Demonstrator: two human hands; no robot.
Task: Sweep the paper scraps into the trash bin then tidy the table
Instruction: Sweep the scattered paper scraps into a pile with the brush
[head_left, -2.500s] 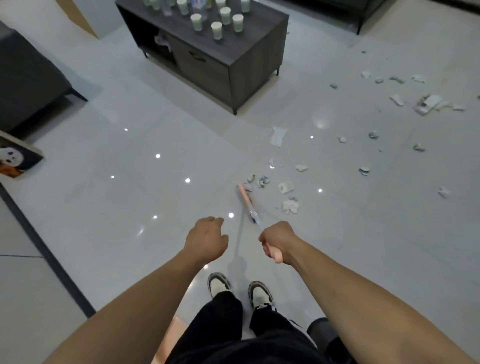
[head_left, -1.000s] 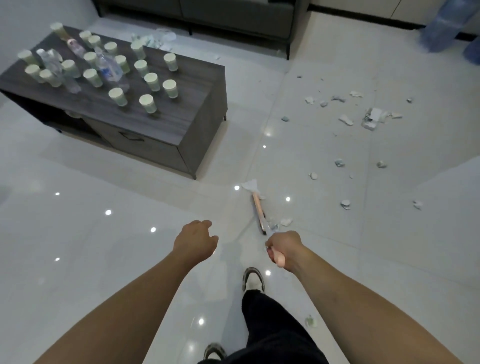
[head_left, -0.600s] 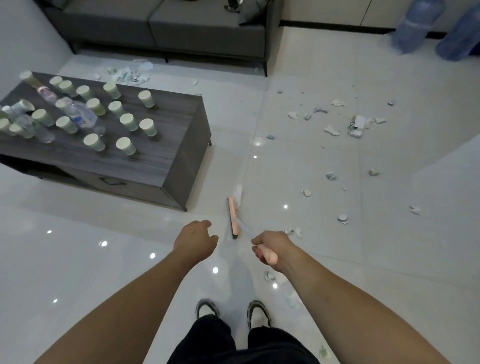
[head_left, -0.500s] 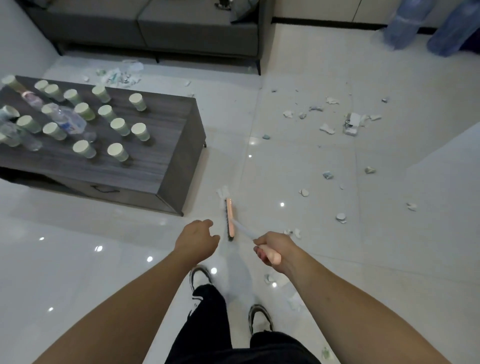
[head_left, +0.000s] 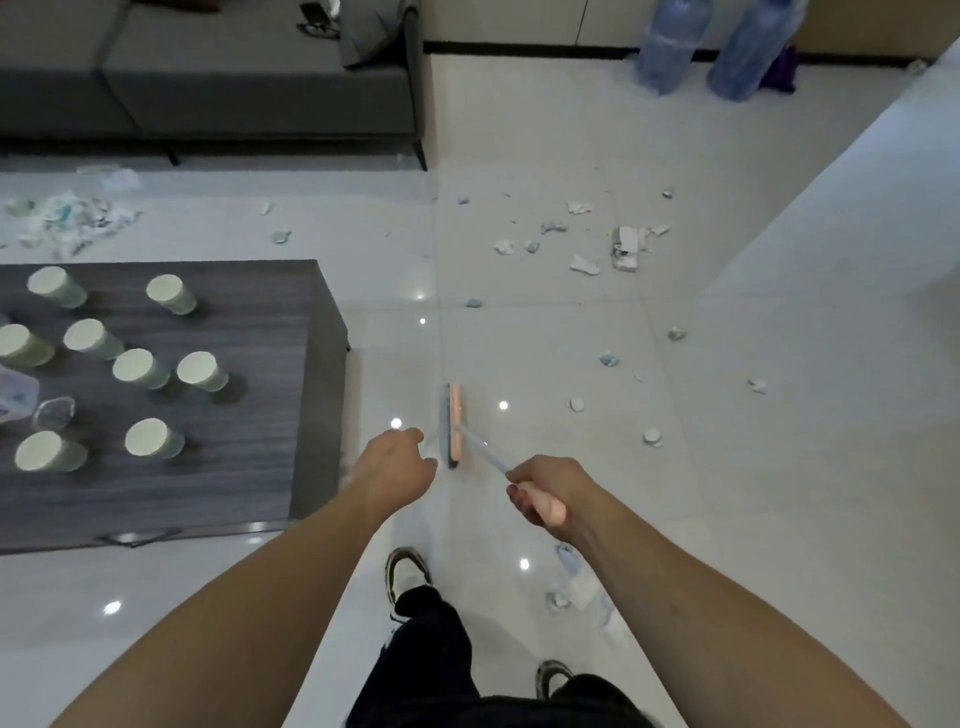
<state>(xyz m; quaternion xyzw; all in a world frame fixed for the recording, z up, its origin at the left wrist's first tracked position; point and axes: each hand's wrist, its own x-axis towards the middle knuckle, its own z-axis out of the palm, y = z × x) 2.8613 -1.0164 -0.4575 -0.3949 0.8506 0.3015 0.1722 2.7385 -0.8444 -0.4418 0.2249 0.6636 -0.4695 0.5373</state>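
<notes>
Right hand (head_left: 543, 493) wrapped tight around the pink grip of the broom (head_left: 455, 425), arm stretched forward and down — the pale shaft runs ahead to the brush head, flat on the white floor (head_left: 779, 467) just right of the table (head_left: 260, 389). Left hand (head_left: 397, 462) reaches out beside it, fingers loosely curled, holding nothing. Paper scraps (head_left: 584, 265) lie scattered well ahead on the tiles — a few more sit by the right forearm. Paper cups (head_left: 202, 371) stand on the dark tabletop.
</notes>
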